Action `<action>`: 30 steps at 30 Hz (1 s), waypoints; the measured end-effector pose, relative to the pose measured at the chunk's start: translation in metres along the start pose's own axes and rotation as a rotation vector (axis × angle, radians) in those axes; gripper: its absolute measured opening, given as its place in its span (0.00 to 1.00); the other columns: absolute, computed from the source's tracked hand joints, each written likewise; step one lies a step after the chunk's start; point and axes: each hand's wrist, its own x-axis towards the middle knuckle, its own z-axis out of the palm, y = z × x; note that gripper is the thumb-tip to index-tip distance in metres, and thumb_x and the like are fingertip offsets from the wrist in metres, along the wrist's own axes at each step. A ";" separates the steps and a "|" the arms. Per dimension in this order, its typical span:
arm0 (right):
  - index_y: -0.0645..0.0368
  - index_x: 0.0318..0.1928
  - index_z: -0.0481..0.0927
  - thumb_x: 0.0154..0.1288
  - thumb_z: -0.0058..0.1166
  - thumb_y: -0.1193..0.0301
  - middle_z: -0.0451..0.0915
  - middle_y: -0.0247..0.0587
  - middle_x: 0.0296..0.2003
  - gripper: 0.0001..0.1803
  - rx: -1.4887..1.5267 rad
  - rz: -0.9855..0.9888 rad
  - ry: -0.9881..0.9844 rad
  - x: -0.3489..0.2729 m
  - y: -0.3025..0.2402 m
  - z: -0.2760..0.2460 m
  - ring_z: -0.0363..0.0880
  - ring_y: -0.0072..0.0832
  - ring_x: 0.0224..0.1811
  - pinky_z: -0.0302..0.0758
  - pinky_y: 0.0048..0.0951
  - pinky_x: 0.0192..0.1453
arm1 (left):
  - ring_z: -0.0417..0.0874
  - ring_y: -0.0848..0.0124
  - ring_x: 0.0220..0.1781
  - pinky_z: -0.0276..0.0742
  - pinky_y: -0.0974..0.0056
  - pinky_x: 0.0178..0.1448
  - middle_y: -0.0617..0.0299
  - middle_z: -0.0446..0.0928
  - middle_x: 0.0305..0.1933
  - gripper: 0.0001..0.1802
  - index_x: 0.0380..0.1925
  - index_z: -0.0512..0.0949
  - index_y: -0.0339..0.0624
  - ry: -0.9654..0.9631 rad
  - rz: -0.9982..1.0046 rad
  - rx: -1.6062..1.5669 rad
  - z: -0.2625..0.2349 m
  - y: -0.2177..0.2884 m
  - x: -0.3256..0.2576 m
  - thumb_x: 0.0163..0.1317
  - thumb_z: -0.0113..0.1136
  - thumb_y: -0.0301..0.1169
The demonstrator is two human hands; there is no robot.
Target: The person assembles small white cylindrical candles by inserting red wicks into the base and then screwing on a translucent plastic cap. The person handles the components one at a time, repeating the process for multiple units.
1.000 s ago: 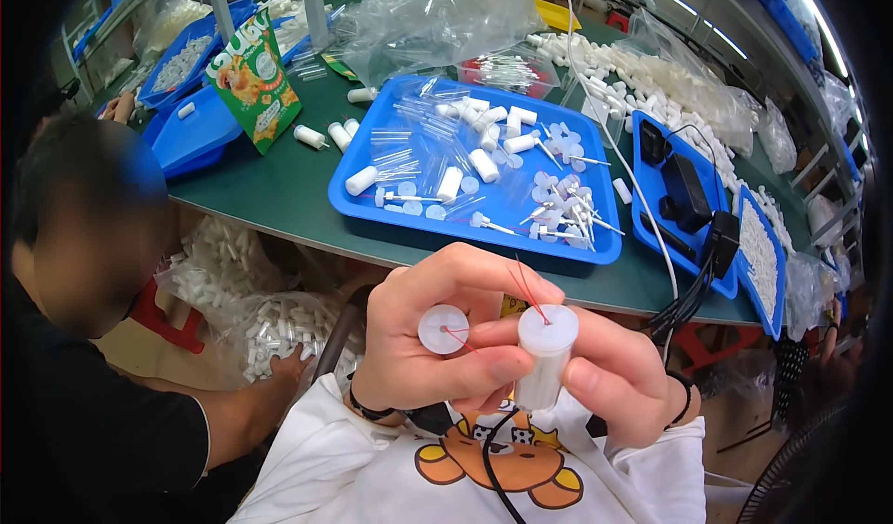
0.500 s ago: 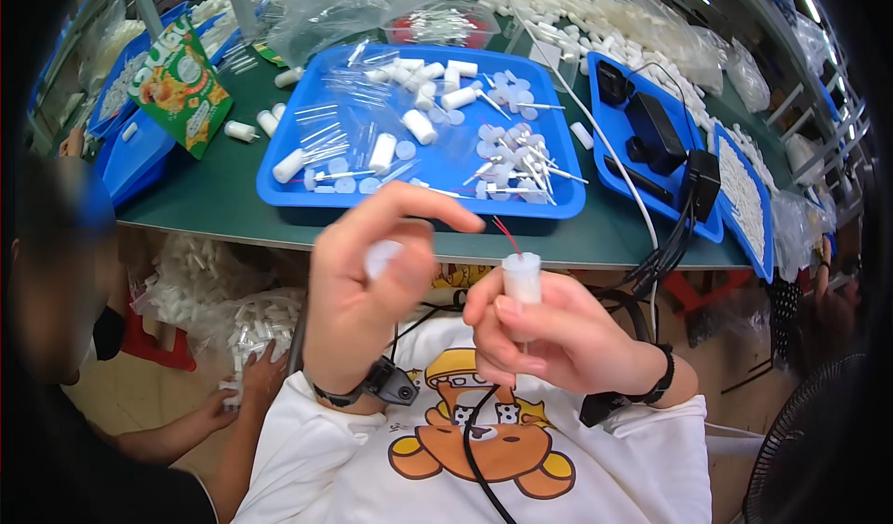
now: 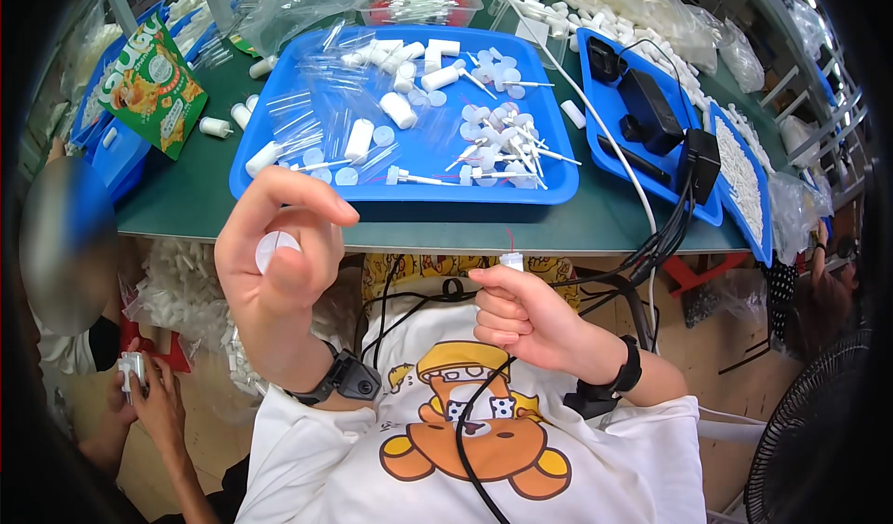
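My right hand [image 3: 535, 315] is closed around a small white plastic cylinder [image 3: 512, 260]. Only its upper end shows above the fist, and thin red wire sticks up out of it. My left hand [image 3: 279, 268] is raised further left, in front of the tray's near edge. Its curled fingers and thumb hold a round white disc [image 3: 273, 250]. The blue tray [image 3: 372, 195] in front of me carries white cylinders [image 3: 398, 110], thin clear tubes [image 3: 290, 126] and a pile of white discs and stems [image 3: 507, 138], some with red wire.
A green snack bag [image 3: 153, 87] stands left of the tray. To the right, a second blue tray [image 3: 684, 194] holds black adapters. A white cable [image 3: 595, 119] crosses the green table [image 3: 419, 231]. Another person's hands [image 3: 153, 398] work at lower left; a fan [image 3: 809, 440] is at lower right.
My left hand has moved left, away from the right hand, still with the disc. My right hand has turned and closed into a fist around the cylinder. The neighbouring person's hands have moved left.
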 end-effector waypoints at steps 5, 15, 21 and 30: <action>0.48 0.12 0.53 0.65 0.40 0.70 0.51 0.23 0.07 0.23 0.039 0.054 -0.029 0.000 -0.003 -0.001 0.45 0.14 0.08 0.51 0.20 0.16 | 0.58 0.88 0.18 0.50 0.79 0.23 0.73 0.64 0.17 0.12 0.27 0.72 0.33 0.066 -0.031 0.030 0.004 0.000 -0.003 0.51 0.62 0.30; 0.47 0.11 0.52 0.62 0.40 0.70 0.49 0.23 0.07 0.23 -0.043 0.094 -0.032 0.004 -0.009 -0.002 0.45 0.15 0.08 0.51 0.20 0.15 | 0.59 0.88 0.18 0.51 0.80 0.24 0.73 0.66 0.18 0.07 0.25 0.73 0.34 0.075 -0.075 0.055 0.009 0.005 -0.004 0.48 0.61 0.23; 0.48 0.12 0.53 0.63 0.41 0.69 0.50 0.23 0.07 0.22 -0.020 0.105 -0.047 0.006 -0.013 -0.002 0.46 0.15 0.08 0.51 0.20 0.15 | 0.60 0.88 0.18 0.52 0.80 0.24 0.73 0.66 0.17 0.06 0.24 0.72 0.35 0.079 -0.120 0.032 0.015 0.005 -0.003 0.48 0.60 0.21; 0.62 0.32 0.70 0.66 0.43 0.65 0.64 0.31 0.20 0.12 -0.247 -0.220 0.050 -0.021 0.009 0.016 0.68 0.23 0.24 0.74 0.32 0.39 | 0.61 0.87 0.19 0.54 0.79 0.24 0.71 0.67 0.17 0.06 0.24 0.72 0.34 0.038 -0.158 0.088 0.023 0.004 -0.003 0.48 0.60 0.22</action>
